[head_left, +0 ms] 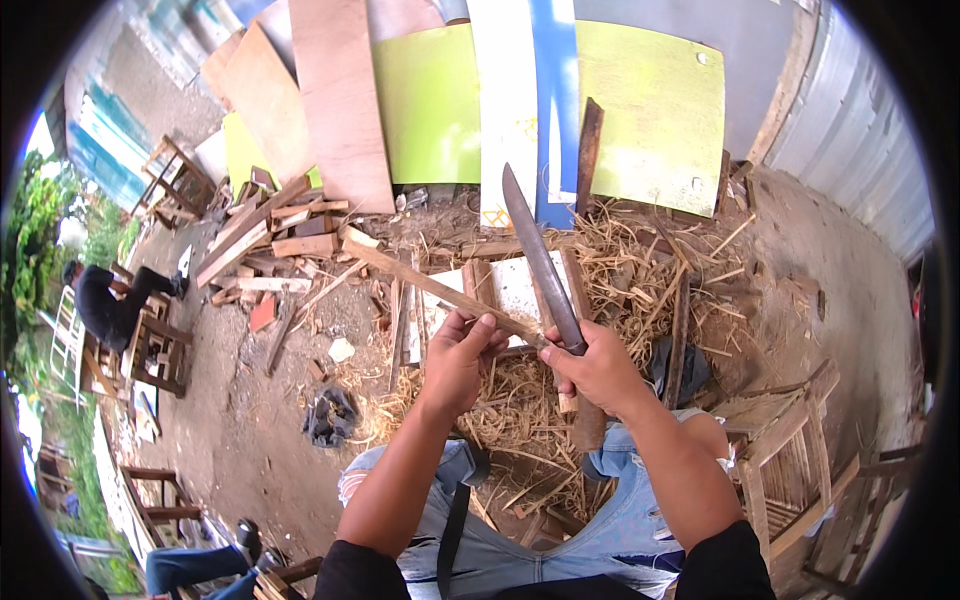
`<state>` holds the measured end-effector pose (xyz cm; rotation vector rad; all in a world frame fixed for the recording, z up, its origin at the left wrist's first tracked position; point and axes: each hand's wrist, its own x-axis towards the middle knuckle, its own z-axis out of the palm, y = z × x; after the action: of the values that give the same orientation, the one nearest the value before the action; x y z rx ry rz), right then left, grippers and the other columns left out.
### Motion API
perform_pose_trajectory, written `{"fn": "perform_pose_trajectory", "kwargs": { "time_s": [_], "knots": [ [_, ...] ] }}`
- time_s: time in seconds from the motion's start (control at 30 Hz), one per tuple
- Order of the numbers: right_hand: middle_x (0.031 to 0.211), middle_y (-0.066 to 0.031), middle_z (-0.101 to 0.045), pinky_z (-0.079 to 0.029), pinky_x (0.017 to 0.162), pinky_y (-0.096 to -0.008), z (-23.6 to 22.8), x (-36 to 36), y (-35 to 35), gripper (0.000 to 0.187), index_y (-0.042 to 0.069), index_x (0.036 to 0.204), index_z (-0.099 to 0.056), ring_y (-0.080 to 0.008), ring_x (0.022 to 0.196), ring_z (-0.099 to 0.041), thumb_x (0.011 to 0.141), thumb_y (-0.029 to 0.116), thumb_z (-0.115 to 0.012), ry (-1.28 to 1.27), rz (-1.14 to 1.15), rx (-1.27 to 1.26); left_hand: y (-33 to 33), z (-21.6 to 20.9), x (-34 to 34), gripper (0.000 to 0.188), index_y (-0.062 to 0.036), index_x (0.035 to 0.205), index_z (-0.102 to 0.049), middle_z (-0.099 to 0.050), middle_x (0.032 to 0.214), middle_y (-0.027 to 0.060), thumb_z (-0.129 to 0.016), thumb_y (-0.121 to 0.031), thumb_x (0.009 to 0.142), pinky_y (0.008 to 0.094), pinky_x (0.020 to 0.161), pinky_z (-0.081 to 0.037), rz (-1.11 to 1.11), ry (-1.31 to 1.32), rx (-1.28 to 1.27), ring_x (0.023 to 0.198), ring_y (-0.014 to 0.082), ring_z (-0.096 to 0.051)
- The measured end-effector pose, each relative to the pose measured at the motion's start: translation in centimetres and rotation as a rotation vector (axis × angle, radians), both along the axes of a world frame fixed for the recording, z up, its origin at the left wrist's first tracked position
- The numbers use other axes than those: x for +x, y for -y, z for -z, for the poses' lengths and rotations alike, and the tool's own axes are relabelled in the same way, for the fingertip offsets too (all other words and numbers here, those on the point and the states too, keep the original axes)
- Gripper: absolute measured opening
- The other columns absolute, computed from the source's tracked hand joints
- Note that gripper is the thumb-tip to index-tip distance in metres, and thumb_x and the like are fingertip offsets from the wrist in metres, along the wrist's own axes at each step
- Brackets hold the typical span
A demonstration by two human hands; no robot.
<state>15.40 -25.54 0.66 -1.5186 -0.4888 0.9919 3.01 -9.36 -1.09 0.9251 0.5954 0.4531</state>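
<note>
My left hand point(462, 355) is closed on a long, thin wooden strip point(430, 285), pinching it near its close end. The strip slants away to the far left. In my right hand point(600, 370) is a machete point(540, 255), its long dark blade pointing up and away from me. The right thumb and fingertips meet the near end of the strip; whether they grip it too, I cannot tell. Below the hands, curly wood shavings point(510, 405) cover the ground between my knees. A brown rounded wooden piece point(588, 428) stands just under my right hand.
A white board with wooden bars point(480, 283) lies beyond my hands. Scrap wood point(290, 230) is heaped at far left, near a black plastic bag point(330, 417). Panels point(430, 105) lean at the back. A wooden chair frame point(790, 450) stands right; a person point(110, 305) sits left.
</note>
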Motion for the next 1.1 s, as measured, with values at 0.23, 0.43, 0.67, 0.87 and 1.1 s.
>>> {"fn": "perform_pose_trajectory", "kwargs": {
  "time_s": [0.23, 0.43, 0.67, 0.87, 1.1],
  "knots": [
    [0.078, -0.0061, -0.065, -0.047, 0.047, -0.0238, 0.0, -0.6, -0.9, 0.025, -0.006, 0.111, -0.058, -0.0073, 0.053, -0.056, 0.093, 0.009, -0.067, 0.055, -0.063, -0.098, -2.3, -0.5, -0.4, 0.027, -0.0014, 0.113, -0.058, -0.066, 0.099, 0.0085, -0.047, -0.026, 0.107, 0.0332, 0.085, -0.055, -0.053, -0.061, 0.016, 0.088, 0.0163, -0.065],
    [0.085, -0.0089, -0.071, -0.047, 0.050, -0.0240, -0.5, -0.7, -0.8, 0.030, -0.007, 0.113, -0.060, -0.0073, 0.056, -0.058, 0.093, 0.014, -0.067, -0.023, -0.144, -0.039, -3.1, 0.7, -0.6, 0.030, -0.0053, 0.110, -0.059, -0.069, 0.100, 0.0089, -0.048, -0.033, 0.106, 0.0312, 0.077, -0.056, -0.024, -0.083, -0.064, 0.081, 0.0148, -0.066],
    [0.086, -0.0144, -0.069, -0.051, 0.052, -0.0248, -0.5, 0.2, 0.0, 0.022, -0.007, 0.110, -0.058, -0.0079, 0.057, -0.057, 0.094, 0.005, -0.065, -0.112, -0.177, 0.035, -3.1, 1.8, -0.1, 0.028, -0.0038, 0.109, -0.057, -0.069, 0.094, 0.0079, -0.047, -0.029, 0.106, 0.0329, 0.071, -0.057, 0.021, -0.070, -0.227, 0.078, 0.0173, -0.068],
    [0.085, -0.0135, -0.068, -0.050, 0.052, -0.0250, -0.6, 0.6, 0.1, 0.022, -0.006, 0.111, -0.058, -0.0088, 0.059, -0.059, 0.095, 0.008, -0.065, -0.096, -0.236, 0.032, -2.8, 1.6, 0.0, 0.026, -0.0030, 0.112, -0.056, -0.068, 0.095, 0.0095, -0.047, -0.027, 0.106, 0.0332, 0.070, -0.057, 0.011, -0.105, -0.278, 0.081, 0.0191, -0.068],
    [0.096, -0.0165, -0.072, -0.050, 0.053, -0.0246, 0.1, 0.5, -0.1, 0.026, -0.005, 0.115, -0.057, -0.0092, 0.059, -0.061, 0.095, 0.010, -0.064, -0.120, -0.285, 0.061, -3.1, 1.8, -0.9, 0.027, -0.0043, 0.113, -0.056, -0.066, 0.100, 0.0099, -0.044, -0.027, 0.107, 0.0367, 0.074, -0.054, 0.008, -0.155, -0.291, 0.087, 0.0196, -0.065]
  ]
}}
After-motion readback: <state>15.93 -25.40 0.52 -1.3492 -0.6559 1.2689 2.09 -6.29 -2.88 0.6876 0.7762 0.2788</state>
